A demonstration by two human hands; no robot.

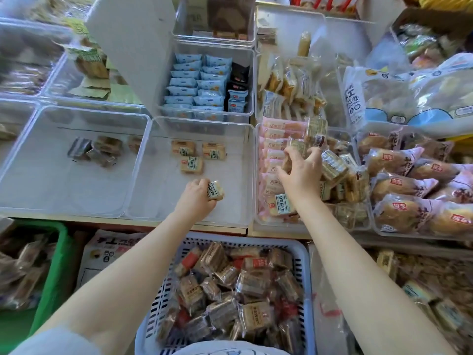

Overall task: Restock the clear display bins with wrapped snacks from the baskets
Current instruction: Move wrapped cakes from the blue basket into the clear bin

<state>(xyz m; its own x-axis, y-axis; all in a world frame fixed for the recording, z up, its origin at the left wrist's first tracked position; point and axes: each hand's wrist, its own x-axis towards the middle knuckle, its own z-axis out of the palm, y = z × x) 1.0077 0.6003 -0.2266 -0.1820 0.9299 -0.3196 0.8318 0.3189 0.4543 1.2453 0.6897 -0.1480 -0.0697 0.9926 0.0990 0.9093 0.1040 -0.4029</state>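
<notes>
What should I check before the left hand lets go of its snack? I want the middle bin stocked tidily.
1. Left hand grips one wrapped snack: ok.
2. Snack is inside the middle bin: ok.
3. Snack is resting on the bin floor: cannot tell.
4. Bare floor beside the three snacks already lying there: ok.
5. Right hand stays out of the way, holding packets over the bin on the right: ok.
6. Blue basket has more stock: ok.

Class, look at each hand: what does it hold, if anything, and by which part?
The left hand grips one wrapped snack by its left end. The right hand clutches several packets by their lower ends.
</notes>
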